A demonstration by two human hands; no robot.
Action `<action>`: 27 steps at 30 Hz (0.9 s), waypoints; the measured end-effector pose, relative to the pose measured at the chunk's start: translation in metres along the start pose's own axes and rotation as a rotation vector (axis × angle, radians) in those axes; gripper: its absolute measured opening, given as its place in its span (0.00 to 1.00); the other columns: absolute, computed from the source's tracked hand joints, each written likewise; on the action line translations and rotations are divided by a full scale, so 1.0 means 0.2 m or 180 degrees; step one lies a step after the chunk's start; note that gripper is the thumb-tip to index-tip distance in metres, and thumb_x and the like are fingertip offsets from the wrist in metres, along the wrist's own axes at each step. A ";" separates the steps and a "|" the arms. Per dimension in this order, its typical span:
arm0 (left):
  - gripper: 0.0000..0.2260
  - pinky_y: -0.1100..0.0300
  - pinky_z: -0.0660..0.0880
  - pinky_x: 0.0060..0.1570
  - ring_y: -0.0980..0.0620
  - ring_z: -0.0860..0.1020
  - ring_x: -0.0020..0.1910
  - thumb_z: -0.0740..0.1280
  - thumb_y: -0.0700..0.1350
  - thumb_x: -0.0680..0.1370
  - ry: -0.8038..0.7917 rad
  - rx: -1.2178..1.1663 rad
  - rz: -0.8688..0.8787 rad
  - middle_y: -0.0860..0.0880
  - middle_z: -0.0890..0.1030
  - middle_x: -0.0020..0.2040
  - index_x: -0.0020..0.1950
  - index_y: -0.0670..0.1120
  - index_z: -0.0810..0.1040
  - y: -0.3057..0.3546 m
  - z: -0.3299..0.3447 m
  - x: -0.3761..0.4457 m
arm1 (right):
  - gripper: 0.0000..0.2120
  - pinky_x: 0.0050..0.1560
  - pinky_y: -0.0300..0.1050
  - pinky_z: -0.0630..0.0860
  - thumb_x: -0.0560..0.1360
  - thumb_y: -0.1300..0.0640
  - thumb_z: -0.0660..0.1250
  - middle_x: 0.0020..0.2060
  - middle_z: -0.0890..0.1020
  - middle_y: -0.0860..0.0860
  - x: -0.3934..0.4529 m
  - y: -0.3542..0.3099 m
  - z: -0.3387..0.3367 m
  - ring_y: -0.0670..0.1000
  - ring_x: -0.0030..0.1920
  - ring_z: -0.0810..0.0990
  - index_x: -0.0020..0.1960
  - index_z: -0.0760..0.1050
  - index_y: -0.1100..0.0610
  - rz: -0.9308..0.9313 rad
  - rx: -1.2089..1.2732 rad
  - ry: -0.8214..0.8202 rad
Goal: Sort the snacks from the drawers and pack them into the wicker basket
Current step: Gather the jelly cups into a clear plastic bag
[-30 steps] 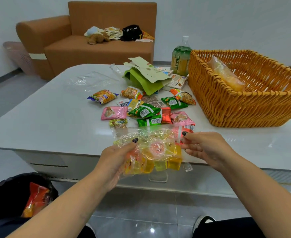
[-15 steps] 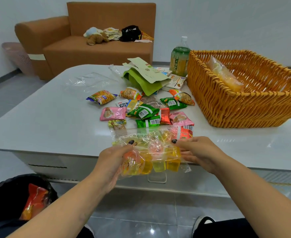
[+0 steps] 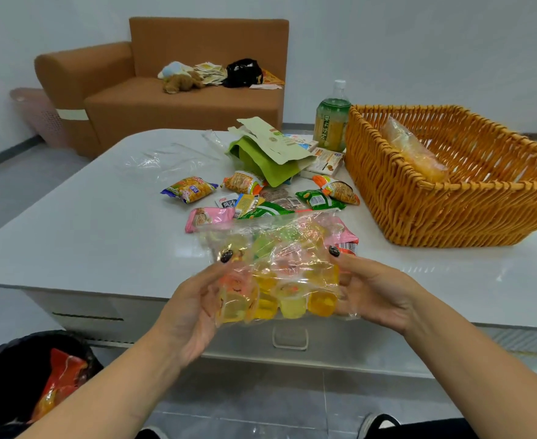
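A person seated at a white coffee table [image 3: 71, 236] holds up a clear bag of jelly cups [image 3: 276, 277] above the near edge of the table, over the drawer handle [image 3: 290, 337]. At far left, by the person's knee, a black bin [image 3: 14, 369] holds a red and orange wrapper. The left hand [image 3: 194, 305] grips the bag's left side, thumb laid across the front of the plastic and fingers curled behind it. The cups inside show yellow, orange and pink, bunched toward the bottom of the bag. The right hand [image 3: 378, 296] pinches the bag's right edge, thumb on top and fingers underneath. Beyond the bag, loose snack packets [image 3: 191, 190] lie scattered in the middle of the table, with a torn green carton [image 3: 270, 153] and a green drink bottle [image 3: 332, 118] behind them. At right stands the wicker basket [image 3: 451, 210], holding one clear packet of something yellow [image 3: 413, 153] against its left wall.

The step in hand appears to be gathering or closing the jelly bag before packing. The next move likely calls for carrying the bag right and over the basket's near rim, supporting the loose, heavy bottom so the slack plastic does not spill or snag on the weave. Most packets are not yet packed.
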State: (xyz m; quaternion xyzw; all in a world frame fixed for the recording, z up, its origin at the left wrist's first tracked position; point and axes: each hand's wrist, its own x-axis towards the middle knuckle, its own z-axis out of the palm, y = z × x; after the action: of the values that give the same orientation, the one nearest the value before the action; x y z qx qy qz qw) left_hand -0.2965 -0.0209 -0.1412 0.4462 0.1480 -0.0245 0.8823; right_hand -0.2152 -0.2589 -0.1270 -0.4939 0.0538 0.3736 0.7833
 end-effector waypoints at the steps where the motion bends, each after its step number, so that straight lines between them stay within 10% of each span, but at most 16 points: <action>1: 0.18 0.51 0.83 0.40 0.47 0.84 0.39 0.79 0.51 0.61 -0.0043 -0.0005 -0.0023 0.42 0.84 0.44 0.45 0.41 0.86 0.00 0.01 0.00 | 0.41 0.50 0.62 0.80 0.47 0.60 0.86 0.59 0.79 0.65 -0.01 0.00 0.01 0.63 0.59 0.79 0.58 0.77 0.62 -0.0020 0.0150 -0.0161; 5: 0.13 0.55 0.82 0.37 0.48 0.84 0.38 0.76 0.51 0.65 -0.0197 -0.0314 -0.0151 0.43 0.85 0.43 0.43 0.43 0.86 0.02 0.07 -0.03 | 0.34 0.41 0.56 0.83 0.47 0.61 0.86 0.53 0.82 0.64 -0.03 0.01 0.05 0.62 0.51 0.84 0.51 0.83 0.63 -0.0292 0.0434 -0.0476; 10: 0.30 0.44 0.81 0.47 0.39 0.71 0.70 0.76 0.49 0.65 -0.0242 -0.0600 -0.0545 0.39 0.75 0.68 0.65 0.42 0.78 0.04 0.10 -0.02 | 0.33 0.40 0.53 0.83 0.49 0.60 0.86 0.55 0.81 0.64 -0.05 0.02 0.07 0.60 0.53 0.83 0.53 0.83 0.64 -0.0487 0.0583 -0.0581; 27: 0.33 0.45 0.82 0.47 0.41 0.84 0.49 0.85 0.49 0.53 -0.0990 -0.0389 -0.0246 0.39 0.83 0.55 0.56 0.42 0.84 0.11 0.10 0.01 | 0.31 0.54 0.55 0.80 0.56 0.61 0.84 0.55 0.82 0.62 -0.08 -0.03 0.02 0.59 0.52 0.83 0.57 0.80 0.65 -0.0719 -0.0044 -0.1139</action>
State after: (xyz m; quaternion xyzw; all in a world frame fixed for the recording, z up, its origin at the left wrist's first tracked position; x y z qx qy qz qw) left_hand -0.2865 -0.0228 -0.1134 0.3765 0.0280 -0.1181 0.9184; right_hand -0.2231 -0.2652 -0.1127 -0.4279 -0.1444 0.3656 0.8139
